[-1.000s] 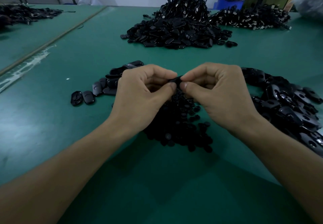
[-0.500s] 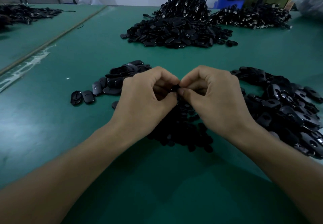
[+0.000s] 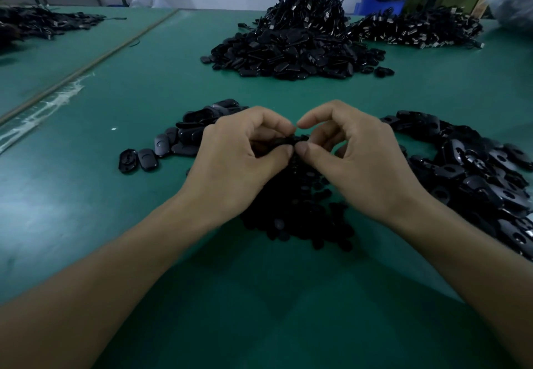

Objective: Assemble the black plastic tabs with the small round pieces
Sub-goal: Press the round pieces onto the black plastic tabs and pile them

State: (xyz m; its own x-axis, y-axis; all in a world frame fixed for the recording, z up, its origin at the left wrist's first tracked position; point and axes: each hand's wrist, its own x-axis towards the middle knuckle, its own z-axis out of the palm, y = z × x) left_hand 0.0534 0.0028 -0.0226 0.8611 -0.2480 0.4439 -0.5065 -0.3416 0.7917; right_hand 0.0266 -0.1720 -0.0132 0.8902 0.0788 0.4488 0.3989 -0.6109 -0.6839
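Head view: one black plastic tab [image 3: 284, 141] at centre, pinched in left hand [image 3: 239, 161], just above heap of small round pieces [image 3: 302, 210]. Right hand [image 3: 360, 161] pinching tab's right end with thumb and forefinger; round piece there not visible. Likely step: pressing piece into tab. Next: firm squeeze, then drop onto finished row [image 3: 176, 143] at left. Unassembled tabs pile [image 3: 476, 172] at right, far heap [image 3: 288, 48]: uncountable.

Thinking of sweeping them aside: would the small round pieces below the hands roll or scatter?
The small round pieces look flat and loosely heaped, so they would probably slide and scatter, not roll. Tiny plastic, so likely light.
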